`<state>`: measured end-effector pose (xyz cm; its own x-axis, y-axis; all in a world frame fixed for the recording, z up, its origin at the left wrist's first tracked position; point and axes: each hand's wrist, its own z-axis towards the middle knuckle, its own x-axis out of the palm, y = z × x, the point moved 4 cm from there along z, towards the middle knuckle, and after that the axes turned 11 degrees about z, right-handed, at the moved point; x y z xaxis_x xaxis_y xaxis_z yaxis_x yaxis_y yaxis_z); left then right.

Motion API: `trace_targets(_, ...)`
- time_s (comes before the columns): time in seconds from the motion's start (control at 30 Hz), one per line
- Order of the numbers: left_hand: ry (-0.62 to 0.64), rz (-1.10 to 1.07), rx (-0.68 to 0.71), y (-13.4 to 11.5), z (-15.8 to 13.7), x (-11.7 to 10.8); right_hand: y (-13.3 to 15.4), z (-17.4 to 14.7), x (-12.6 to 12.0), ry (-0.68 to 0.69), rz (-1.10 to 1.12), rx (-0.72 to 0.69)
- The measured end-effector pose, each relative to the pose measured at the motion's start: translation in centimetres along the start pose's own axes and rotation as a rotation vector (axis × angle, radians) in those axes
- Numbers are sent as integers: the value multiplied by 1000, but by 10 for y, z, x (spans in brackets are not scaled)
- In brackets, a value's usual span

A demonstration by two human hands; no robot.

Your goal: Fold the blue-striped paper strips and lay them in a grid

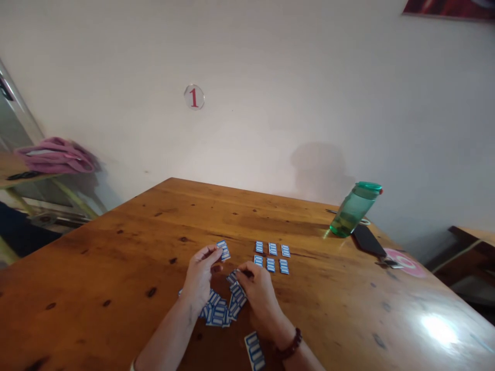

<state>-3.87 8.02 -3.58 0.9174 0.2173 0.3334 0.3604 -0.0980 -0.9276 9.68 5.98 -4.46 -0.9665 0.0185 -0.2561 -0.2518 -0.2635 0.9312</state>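
My left hand point(200, 275) pinches a small blue-and-white striped card point(224, 250) between thumb and fingers, just above the table. My right hand point(260, 289) is closed at the upper edge of a loose pile of similar cards point(217, 314), its fingertips on one card point(232, 277). Part of the pile is hidden behind my left wrist. Beyond my right hand, several cards point(273, 249) lie flat in two short rows; my knuckles partly cover one. A larger striped piece point(254, 351) lies near my right wrist, which wears a dark red bead bracelet point(291, 344).
The wooden table point(116, 257) reaches the white wall. At its right stand a green bottle point(355, 210), a dark phone-like slab point(368, 239), keys point(389, 262) and a pink round disc point(406, 262). A pink cloth point(58, 155) lies on another table at left.
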Motion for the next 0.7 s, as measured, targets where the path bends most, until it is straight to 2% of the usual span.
trace_targets(0.13, 74, 52, -4, 0, -2, 5, -1, 4, -14, -79, 168, 46)
trace_targets(0.27, 214, 160, -26, 1, -6, 13, 1, 6, -23, -135, 171, 47)
trace_targets(0.47, 401, 327, -81, 5, -13, 24, 3, 6, -26, -115, 155, 21)
trace_targets(0.7, 312, 205, -123, 6, -13, 23, 8, 4, -21, -100, 516, 142)
